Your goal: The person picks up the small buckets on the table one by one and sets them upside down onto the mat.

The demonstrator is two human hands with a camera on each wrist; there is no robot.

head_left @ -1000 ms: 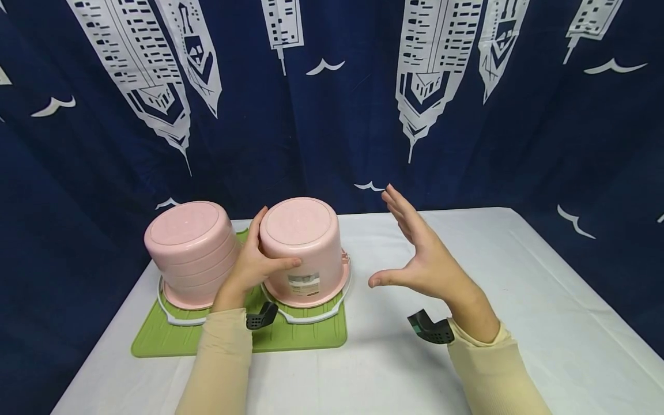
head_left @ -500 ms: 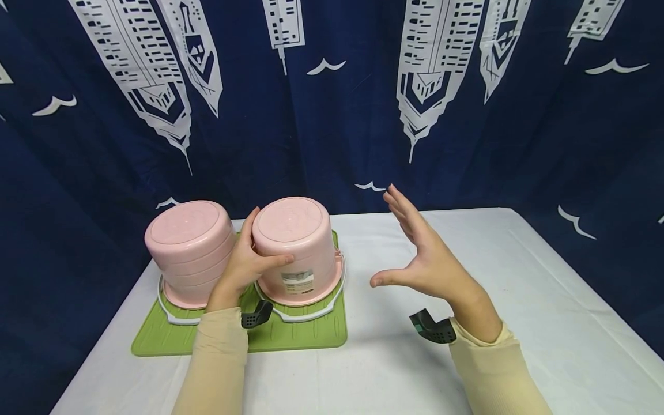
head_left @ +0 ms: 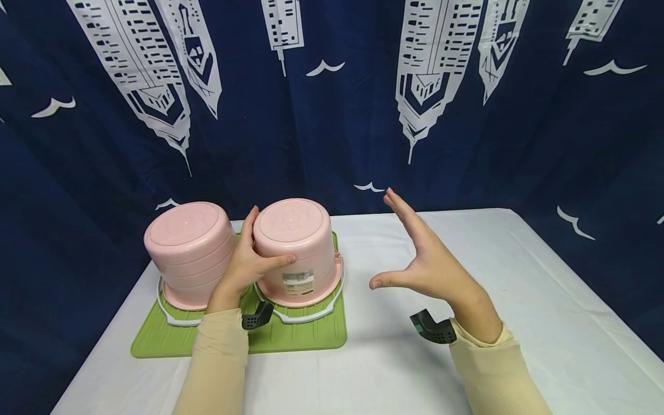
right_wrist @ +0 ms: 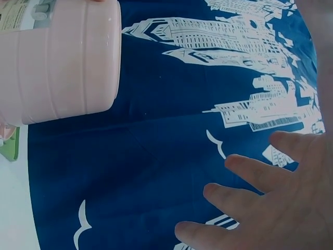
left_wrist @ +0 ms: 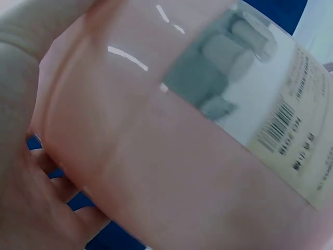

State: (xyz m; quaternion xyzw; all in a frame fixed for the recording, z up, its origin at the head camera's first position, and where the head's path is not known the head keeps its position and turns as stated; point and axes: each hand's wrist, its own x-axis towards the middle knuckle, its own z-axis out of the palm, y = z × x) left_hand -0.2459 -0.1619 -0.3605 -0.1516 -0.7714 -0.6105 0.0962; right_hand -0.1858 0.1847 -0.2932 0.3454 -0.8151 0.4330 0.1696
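Note:
My left hand [head_left: 242,266] grips a pink bucket [head_left: 313,251] standing upside down on a green mat [head_left: 290,341]. The thumb lies across its near side and the fingers reach round its left side. Up close in the left wrist view, the bucket's wall [left_wrist: 166,156] carries a paper label [left_wrist: 265,112] with a barcode. A second upturned pink bucket [head_left: 184,245] sits to the left on the same mat, partly behind my left wrist. Over the table to the right, my right hand [head_left: 427,256] is raised with thumb and fingers spread, holding nothing and apart from the gripped bucket.
White bail handles [head_left: 311,317] hang out in front of both buckets on the mat. A white cloth [head_left: 519,288] covers the table. Behind it hangs a dark blue curtain [head_left: 342,127] printed with white buildings and birds.
The gripped bucket has shifted slightly left with my left hand, away from the mat's right edge, then stayed put. My right hand has hardly moved.

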